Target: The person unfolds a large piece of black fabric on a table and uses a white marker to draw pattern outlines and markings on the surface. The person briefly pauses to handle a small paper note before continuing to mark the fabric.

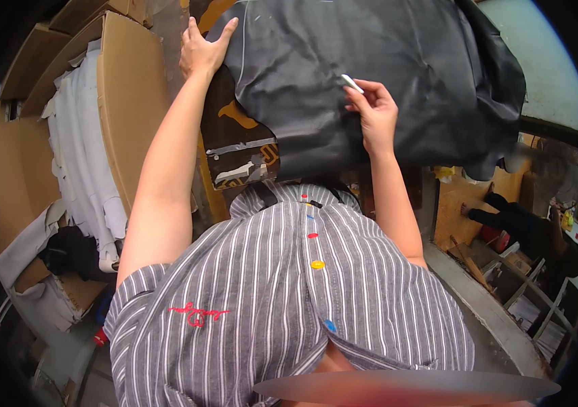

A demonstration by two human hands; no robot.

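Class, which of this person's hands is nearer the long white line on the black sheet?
Left. The left hand is just left of the line; the right hand is farther off to its right, holding a white stick.

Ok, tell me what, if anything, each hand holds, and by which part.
The right hand pinches a short white chalk-like stick by its near end. The left hand, spread at the edge of the black leathery sheet, grips nothing visible.

Left side: brown cardboard (136, 102) stood beside hanging pale grey sheets (84, 146), with a black bundle (75, 252) low down. A pale green surface (546, 64) filled upper right. Lower right: orange-brown board (448, 220), slatted rack (529, 288), grey ledge (482, 315). Far right was dim.
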